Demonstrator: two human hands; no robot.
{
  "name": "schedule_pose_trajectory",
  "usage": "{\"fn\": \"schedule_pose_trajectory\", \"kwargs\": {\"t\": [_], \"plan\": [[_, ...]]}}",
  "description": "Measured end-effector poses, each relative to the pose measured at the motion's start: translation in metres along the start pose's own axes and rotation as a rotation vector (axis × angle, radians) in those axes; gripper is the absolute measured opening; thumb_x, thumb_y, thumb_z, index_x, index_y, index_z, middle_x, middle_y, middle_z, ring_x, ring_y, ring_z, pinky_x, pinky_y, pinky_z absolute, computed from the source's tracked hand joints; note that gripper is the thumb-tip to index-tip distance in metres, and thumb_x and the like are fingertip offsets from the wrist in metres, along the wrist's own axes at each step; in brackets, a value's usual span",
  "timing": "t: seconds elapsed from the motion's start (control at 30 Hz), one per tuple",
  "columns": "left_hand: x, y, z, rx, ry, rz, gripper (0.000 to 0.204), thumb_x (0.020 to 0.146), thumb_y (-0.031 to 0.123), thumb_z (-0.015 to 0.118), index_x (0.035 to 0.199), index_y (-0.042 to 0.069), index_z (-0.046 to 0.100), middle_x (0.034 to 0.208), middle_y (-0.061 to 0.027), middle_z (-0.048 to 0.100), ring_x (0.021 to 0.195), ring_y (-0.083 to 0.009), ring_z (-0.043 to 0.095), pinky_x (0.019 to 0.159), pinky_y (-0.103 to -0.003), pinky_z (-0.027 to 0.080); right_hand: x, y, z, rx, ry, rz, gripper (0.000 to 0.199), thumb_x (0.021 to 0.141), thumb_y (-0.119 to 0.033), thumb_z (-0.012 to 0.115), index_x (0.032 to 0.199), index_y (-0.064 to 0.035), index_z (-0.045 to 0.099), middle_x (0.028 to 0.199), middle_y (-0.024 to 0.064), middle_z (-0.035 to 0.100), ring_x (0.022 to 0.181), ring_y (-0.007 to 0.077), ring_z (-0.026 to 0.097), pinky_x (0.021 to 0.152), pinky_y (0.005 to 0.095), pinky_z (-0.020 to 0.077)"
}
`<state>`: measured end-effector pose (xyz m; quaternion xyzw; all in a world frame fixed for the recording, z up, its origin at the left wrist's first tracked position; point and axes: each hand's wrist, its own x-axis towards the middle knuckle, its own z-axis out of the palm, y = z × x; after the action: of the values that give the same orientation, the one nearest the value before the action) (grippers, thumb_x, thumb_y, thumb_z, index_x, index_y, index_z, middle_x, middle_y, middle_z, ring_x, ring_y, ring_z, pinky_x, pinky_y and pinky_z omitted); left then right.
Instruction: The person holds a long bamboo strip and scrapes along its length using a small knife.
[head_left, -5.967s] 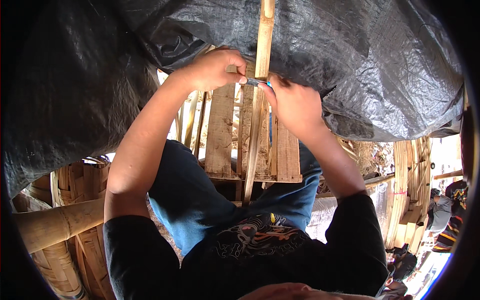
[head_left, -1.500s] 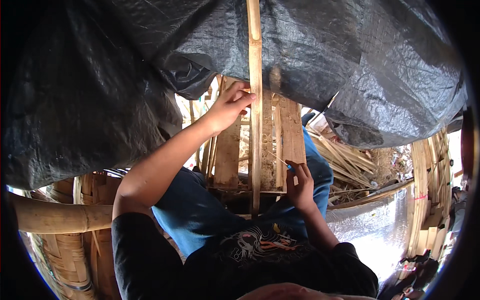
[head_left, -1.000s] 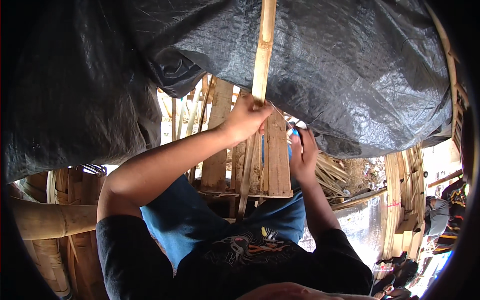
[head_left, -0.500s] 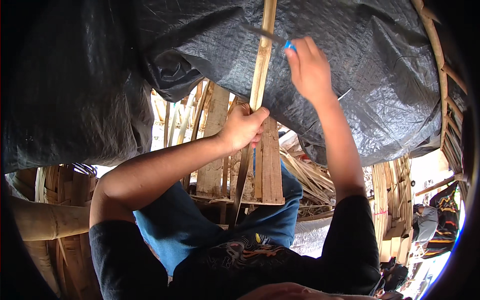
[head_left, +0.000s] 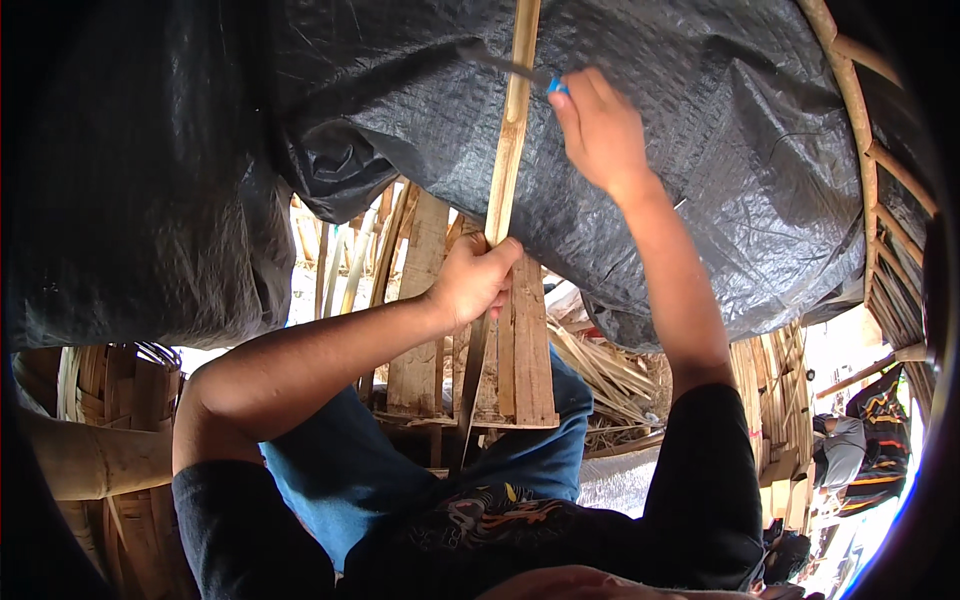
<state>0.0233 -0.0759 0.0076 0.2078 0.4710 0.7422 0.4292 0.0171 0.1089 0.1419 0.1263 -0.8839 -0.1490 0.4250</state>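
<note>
Head camera: the left hand point(head_left: 475, 280) has its fingers wrapped in a tight fist around a long, flat bamboo strip point(head_left: 505, 170). Above the fist the strip is pale yellow and smooth, with a bumpy ring partway up. Below, it looks darker and runs down past the near edge of the rough wooden planks point(head_left: 415, 365), left of their near right corner, to between the legs. The right hand point(head_left: 607, 135) is higher up, its fingers closed on the blue handle of a knife point(head_left: 557, 87). The thin grey blade is blurry and crosses the strip; I cannot tell if it touches. Behind both hangs a shiny, crinkly black plastic sheet point(head_left: 660, 215) full of folds. Past the planks' right edge lies a messy heap of thin, flat split bamboo point(head_left: 605, 375). A fat, round bamboo pole point(head_left: 105, 458) sits by the left elbow
</note>
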Motion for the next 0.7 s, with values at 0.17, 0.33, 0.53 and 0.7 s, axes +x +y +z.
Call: {"fn": "schedule_pose_trajectory", "kwargs": {"t": [0.17, 0.33, 0.53, 0.7], "plan": [[0.002, -0.002, -0.003, 0.000, 0.008, -0.030, 0.030, 0.093, 0.030, 0.059, 0.081, 0.006, 0.044, 0.058, 0.0001, 0.042, 0.043, -0.0117, 0.042, 0.037, -0.030, 0.036, 0.001, 0.003, 0.001, 0.012, -0.002, -0.047, 0.022, 0.094, -0.027, 0.056, 0.093, -0.0046, 0.057, 0.087, 0.0100, 0.057, 0.081, 0.0325, 0.060, 0.069, 0.0439, 0.0494], [0.000, -0.003, 0.005, -0.041, 0.015, -0.023, 0.031, 0.092, 0.027, 0.055, 0.070, 0.011, 0.041, 0.053, 0.0022, 0.034, 0.043, -0.0119, 0.034, 0.041, -0.032, 0.033, 0.048, 0.029, -0.002, -0.054, 0.058, -0.061, 0.022, 0.096, -0.028, 0.053, 0.093, -0.0070, 0.058, 0.088, 0.0086, 0.057, 0.084, 0.0300, 0.061, 0.072, 0.0426, 0.0497], [0.000, -0.001, -0.003, -0.049, 0.039, -0.038, 0.030, 0.092, 0.025, 0.053, 0.069, 0.010, 0.041, 0.053, 0.0019, 0.034, 0.043, -0.0120, 0.035, 0.041, -0.032, 0.033, 0.056, 0.034, 0.011, -0.151, 0.026, -0.144, 0.025, 0.097, -0.031, 0.051, 0.092, -0.0074, 0.057, 0.087, 0.0087, 0.058, 0.085, 0.0286, 0.061, 0.072, 0.0422, 0.0498], [0.000, 0.000, -0.004, -0.036, 0.053, -0.026, 0.027, 0.093, 0.024, 0.053, 0.072, 0.010, 0.043, 0.054, 0.0010, 0.037, 0.044, -0.0122, 0.037, 0.041, -0.032, 0.034, 0.041, 0.022, 0.014, -0.101, 0.033, -0.113, 0.026, 0.097, -0.032, 0.051, 0.093, -0.0066, 0.057, 0.087, 0.0093, 0.059, 0.080, 0.0288, 0.062, 0.069, 0.0412, 0.0509]]}}
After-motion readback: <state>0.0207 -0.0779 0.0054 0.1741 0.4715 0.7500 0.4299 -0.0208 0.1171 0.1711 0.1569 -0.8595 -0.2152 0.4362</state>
